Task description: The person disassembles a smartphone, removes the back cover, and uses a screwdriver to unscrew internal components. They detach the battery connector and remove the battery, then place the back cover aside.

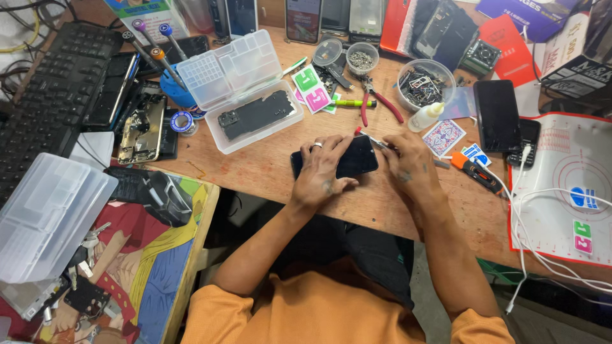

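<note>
A black smartphone (pixel 352 157) lies screen-up on the wooden workbench (pixel 255 169) in front of me. My left hand (pixel 317 173), with a ring on one finger, presses down on the phone's left half. My right hand (pixel 406 163) rests at the phone's right end and holds a thin red-tipped tool (pixel 368 137) that points toward the phone's upper edge.
A clear plastic parts box (pixel 245 89) with a phone back inside stands open to the left. Red-handled pliers (pixel 376 100), bowls of small parts (pixel 424 83), a glue bottle (pixel 426 116), another phone (pixel 496 114), a keyboard (pixel 57 89) and a white-red mat (pixel 567 185) surround me.
</note>
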